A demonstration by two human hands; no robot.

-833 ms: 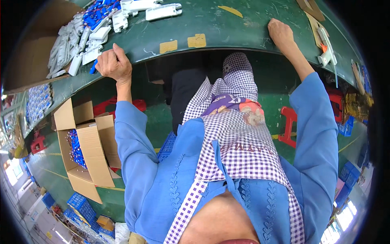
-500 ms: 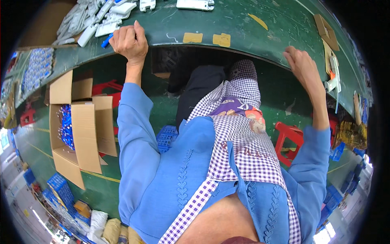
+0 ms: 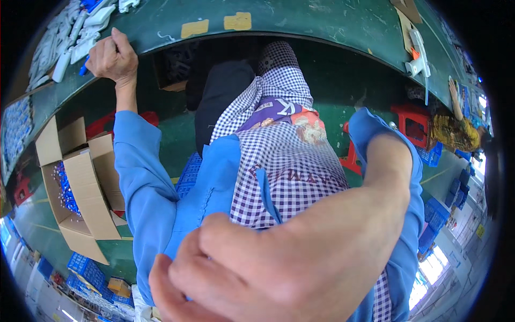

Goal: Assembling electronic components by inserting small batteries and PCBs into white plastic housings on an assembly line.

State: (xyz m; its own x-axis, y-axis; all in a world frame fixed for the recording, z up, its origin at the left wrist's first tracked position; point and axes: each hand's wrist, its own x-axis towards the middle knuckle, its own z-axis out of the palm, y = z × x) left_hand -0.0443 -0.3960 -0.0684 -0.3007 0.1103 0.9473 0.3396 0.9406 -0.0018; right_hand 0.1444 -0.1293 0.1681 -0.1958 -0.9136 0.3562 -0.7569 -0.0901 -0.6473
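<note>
My left hand (image 3: 113,58) is closed in a fist at the near edge of the green workbench (image 3: 300,24). A slim blue piece (image 3: 84,65) shows right beside its knuckles; I cannot tell whether the fingers grip it. Just beyond lies a heap of white plastic parts (image 3: 67,43). Large and close in front of my chest, my right hand (image 3: 268,263) has curled fingers, and whatever they may hold is hidden. It covers part of my checked apron (image 3: 300,182) and blue top.
An open cardboard box (image 3: 80,193) with blue-and-white small parts stands at lower left. Near the bench's right end lies a white glue gun (image 3: 418,56). Yellow tape patches (image 3: 237,21) mark the bench. Red stools (image 3: 413,121) and another person (image 3: 456,129) are to the right.
My right hand has come back from the bench's right edge to close before my chest. The view has shifted, so bench and box appear further left; my left fist remains at the edge.
</note>
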